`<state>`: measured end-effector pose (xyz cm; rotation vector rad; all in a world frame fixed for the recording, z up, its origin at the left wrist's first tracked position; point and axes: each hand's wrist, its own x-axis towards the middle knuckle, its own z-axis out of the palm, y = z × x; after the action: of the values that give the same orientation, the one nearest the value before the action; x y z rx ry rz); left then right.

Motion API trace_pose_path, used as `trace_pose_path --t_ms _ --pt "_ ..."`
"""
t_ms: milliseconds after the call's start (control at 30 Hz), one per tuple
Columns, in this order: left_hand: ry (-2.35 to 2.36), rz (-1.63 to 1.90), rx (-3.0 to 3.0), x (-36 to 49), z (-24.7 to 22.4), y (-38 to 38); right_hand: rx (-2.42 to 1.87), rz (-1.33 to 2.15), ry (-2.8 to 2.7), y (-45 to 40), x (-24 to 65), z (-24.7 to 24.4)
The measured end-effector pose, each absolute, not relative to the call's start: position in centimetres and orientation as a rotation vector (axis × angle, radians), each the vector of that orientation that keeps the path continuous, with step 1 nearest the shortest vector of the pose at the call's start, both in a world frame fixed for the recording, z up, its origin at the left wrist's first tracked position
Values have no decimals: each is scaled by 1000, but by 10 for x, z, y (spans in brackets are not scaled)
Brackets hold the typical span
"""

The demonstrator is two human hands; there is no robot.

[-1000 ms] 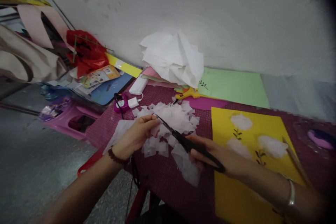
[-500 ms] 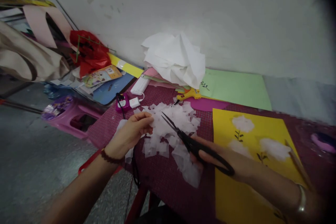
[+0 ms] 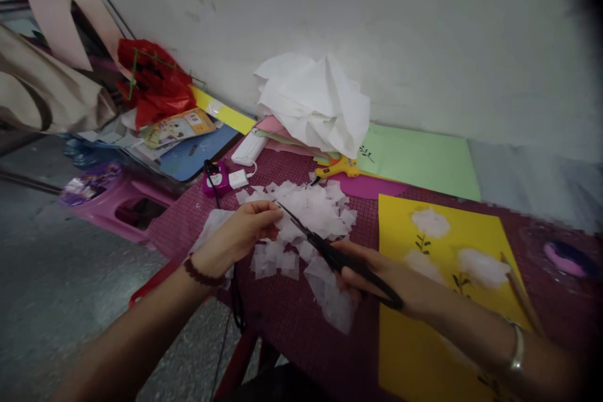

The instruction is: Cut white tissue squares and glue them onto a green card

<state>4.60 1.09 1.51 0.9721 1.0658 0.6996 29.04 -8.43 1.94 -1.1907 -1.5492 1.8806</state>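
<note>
My right hand [image 3: 362,270] is closed round the handles of black scissors [image 3: 325,248], whose blades point up and left. The blade tips reach the fingertips of my left hand [image 3: 254,226], which is pinched; what it holds, if anything, is too small to make out. Beneath both hands lies a heap of small white paper squares [image 3: 313,204]. A larger translucent white piece [image 3: 332,298] lies below the scissors. On the right, a yellow sheet [image 3: 400,352] carries white fluffy flowers [image 3: 431,223] with dark painted leaves.
Behind the heap are a yellow glue gun [image 3: 339,168], crumpled white paper [image 3: 315,100] and a green sheet [image 3: 419,160]. A purple plug block [image 3: 215,179] sits at the left. A brush [image 3: 521,292] rests on the yellow sheet. A pink stool [image 3: 108,207] stands beyond the table's left edge.
The scissors have moved left, up to my left fingertips, and their blades look more closed. My left hand has shifted slightly right. The whole view has shifted a little.
</note>
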Motion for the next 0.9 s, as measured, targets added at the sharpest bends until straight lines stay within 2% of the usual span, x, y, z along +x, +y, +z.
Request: trace_pose_path --t_ms 300,467,600,800,900 --pt "1101 680 1149 44 13 19 -1118 1908 -1567 -82 295 14" --pt "1312 732 1918 36 19 18 -986 1946 -1484 -93 313 12" --pt "1302 872 2487 35 20 2 -969 1907 -1361 -119 334 9" --pt "806 365 2835 64 15 -50 -976 1857 -1297 -163 358 6" --pt "758 120 3092 80 7 -68 -981 1844 -1269 -176 360 7"
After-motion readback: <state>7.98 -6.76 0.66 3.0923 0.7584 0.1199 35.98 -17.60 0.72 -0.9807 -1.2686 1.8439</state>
